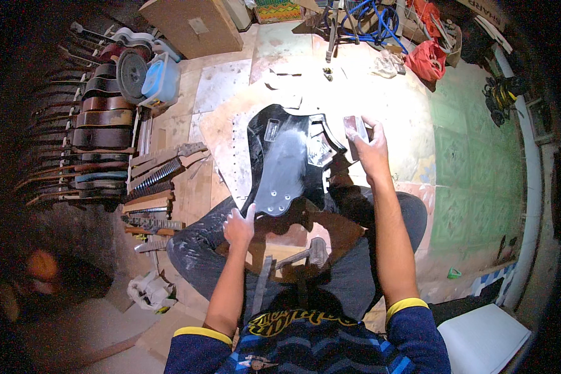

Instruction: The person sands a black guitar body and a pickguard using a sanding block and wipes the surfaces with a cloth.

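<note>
A black electric guitar body [283,159] lies in front of my crossed legs, its face clouded with white dust. Several screw holes show at its near end, and there are cut-out cavities along its right side and upper left. My left hand [239,227] is closed at the body's near left edge, thumb along the rim; its other fingers are partly hidden. To the right of the body and apart from it, my right hand [372,148] grips a small rectangular block [353,128], reddish brown on top, that looks like a sanding block.
Guitars [106,118] stand in a row on a rack at the left. Guitar necks and files [159,177] lie beside my left knee. A blue-lidded plastic tub [161,81], a cardboard box [190,28], blue tubing [380,22] and a red bag [427,60] sit farther back.
</note>
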Tool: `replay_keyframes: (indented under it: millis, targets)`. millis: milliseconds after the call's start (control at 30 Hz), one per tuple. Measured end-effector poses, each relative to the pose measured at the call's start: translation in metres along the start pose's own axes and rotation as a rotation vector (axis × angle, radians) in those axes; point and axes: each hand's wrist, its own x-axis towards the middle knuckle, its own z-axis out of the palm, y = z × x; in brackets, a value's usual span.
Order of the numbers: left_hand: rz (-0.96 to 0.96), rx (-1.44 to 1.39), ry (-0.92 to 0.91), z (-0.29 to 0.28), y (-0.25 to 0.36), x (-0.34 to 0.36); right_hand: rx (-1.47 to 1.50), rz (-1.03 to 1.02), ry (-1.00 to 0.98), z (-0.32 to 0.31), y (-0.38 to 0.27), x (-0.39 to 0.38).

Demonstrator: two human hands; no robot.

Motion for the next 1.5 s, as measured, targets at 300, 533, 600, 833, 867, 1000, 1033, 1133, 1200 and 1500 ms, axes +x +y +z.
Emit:
replay_keyframes:
  millis: [300,533,600,833,867,1000,1033,1133,1200,1500]
  targets:
    - [0.038,-0.171,-0.35,0.023,0.026,-0.051,-0.368,-0.12,0.028,0.014,0.045,-0.004]
    - [0.502,-0.059,-0.886,0.037,0.033,-0.018,-0.791,-0.235,-0.268,0.053,0.066,-0.059]
    - [0.399,-0.156,-0.859,0.005,0.046,0.023,-0.793,-0.243,-0.296,0.074,0.058,-0.087]
    - [0.503,-0.278,0.4,-0.042,0.123,0.154,-0.891,-0.48,-0.265,0.097,0.082,-0.135]
    - [0.476,-0.212,0.379,-0.037,0.124,0.174,-0.891,-0.424,-0.216,0.105,0.074,-0.107]
    - [0.39,-0.071,0.226,-0.037,0.153,0.172,-0.947,-0.249,-0.028,0.107,0.071,-0.02]
    - [0.385,-0.064,0.211,-0.038,0.15,0.176,-0.938,-0.223,-0.021,0.113,0.075,-0.029]
    - [0.384,-0.044,0.335,-0.031,0.138,0.181,-0.956,-0.262,-0.161,0.106,0.1,-0.107]
    - [0.392,-0.058,0.314,-0.033,0.145,0.178,-0.921,-0.309,-0.164,0.098,0.094,-0.129]
    - [0.409,-0.097,0.315,-0.04,0.148,0.179,-0.992,-0.278,-0.033,0.106,0.099,-0.065]
